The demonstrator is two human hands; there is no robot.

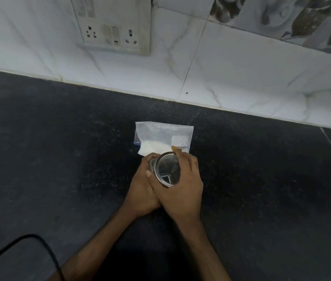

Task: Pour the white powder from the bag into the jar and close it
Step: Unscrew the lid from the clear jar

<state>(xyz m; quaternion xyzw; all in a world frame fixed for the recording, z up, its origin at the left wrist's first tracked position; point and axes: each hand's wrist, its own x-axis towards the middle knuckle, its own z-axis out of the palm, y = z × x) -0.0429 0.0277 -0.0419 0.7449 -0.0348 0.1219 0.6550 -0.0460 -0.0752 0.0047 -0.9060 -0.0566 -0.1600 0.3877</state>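
Observation:
A clear plastic bag (pixel 163 136) lies flat on the dark counter, with white powder (pixel 152 148) gathered at its near left corner. Just in front of it stands the jar (pixel 152 166), mostly hidden by my hands. My left hand (pixel 140 191) wraps around the jar's body from the left. My right hand (pixel 180 191) grips the round metal-rimmed lid (pixel 167 169), which has a see-through top and sits tilted over the jar's mouth. Whether the lid is seated on the jar or lifted off it cannot be told.
The dark speckled counter (pixel 59 149) meets a white marbled tile wall (pixel 231 74) behind the bag. A socket and switch plate (pixel 111 31) is on the wall at upper left. A black cable (pixel 44 246) loops across the near left corner.

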